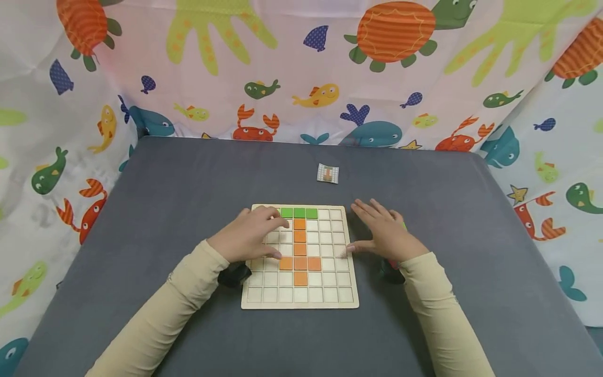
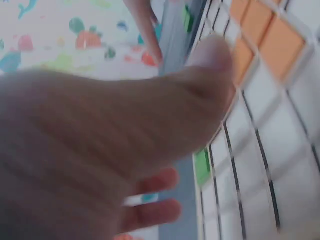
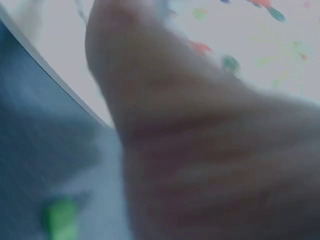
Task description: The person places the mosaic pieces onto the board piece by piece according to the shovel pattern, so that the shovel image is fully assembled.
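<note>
A square wooden grid board (image 1: 299, 303) lies on the grey table, most of its cells white. Orange tiles (image 1: 300, 249) form a column down its middle, crossed by a short orange row lower down. Green tiles (image 1: 299, 213) sit in the top row. My left hand (image 1: 247, 234) is over the board's left side with thumb and fingers spread apart and nothing visible between them; it hides several cells. At the right edge my right hand (image 1: 387, 233) has its fingers extended, the thumb tip at the rim. A loose green piece (image 3: 62, 219) lies beside the board, blurred in the right wrist view.
Farther back on the grey table (image 1: 212, 167) lies a small card (image 1: 327, 173) printed with a gridded picture. A curtain (image 1: 292, 52) with sea animals hangs behind the table and along both sides. Dark wrist-worn devices (image 1: 234, 274) show beneath both wrists.
</note>
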The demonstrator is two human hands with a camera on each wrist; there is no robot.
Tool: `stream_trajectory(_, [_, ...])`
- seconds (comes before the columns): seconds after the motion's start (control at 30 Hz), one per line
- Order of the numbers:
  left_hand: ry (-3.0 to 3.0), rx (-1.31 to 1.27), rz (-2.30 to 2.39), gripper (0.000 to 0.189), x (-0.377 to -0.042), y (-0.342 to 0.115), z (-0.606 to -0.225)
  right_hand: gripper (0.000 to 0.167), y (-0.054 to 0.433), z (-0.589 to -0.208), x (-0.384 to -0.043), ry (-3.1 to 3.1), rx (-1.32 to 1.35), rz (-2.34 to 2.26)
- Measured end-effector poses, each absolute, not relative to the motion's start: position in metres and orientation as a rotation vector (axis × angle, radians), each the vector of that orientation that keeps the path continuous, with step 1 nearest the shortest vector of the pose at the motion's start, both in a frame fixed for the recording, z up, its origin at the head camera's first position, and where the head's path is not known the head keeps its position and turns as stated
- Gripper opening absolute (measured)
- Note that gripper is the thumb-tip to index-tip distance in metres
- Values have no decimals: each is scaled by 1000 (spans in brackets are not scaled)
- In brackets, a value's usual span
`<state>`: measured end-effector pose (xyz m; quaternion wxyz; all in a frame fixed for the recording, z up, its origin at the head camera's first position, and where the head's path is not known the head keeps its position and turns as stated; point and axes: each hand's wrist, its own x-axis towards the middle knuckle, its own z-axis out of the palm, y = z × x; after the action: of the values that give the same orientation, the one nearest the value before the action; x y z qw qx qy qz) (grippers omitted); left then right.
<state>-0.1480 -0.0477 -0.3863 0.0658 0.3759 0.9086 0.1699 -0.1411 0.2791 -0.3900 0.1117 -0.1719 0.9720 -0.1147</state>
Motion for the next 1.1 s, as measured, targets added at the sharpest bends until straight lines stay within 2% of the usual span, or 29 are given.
stream_trajectory(0.17, [2679, 920, 457, 85, -158, -73, -396, 71, 308, -375, -146, 2910, -356, -343])
stream_trajectory(0.37, [2628, 862, 484, 99, -164, -93, -407, 46, 329, -383, -150, 2865, -479, -370])
stream_trajectory(0.57, [2621, 855, 492, 102, -169, -95, -412, 38, 330, -398, -157, 2880, -613, -449])
stream_trajectory(0.9, [2571, 908, 515, 103, -175, -85, -412, 17, 324, -403, -157, 2954, -673, -381])
stream_trajectory(1.0, [2570, 891, 511, 102, -174, -89, -411, 19, 313, -397, -155, 2924, -715, -370])
stream_trajectory(1.1, [2572, 871, 526, 99, -172, -95, -409, 30, 301, -390, -155, 2874, -732, -342])
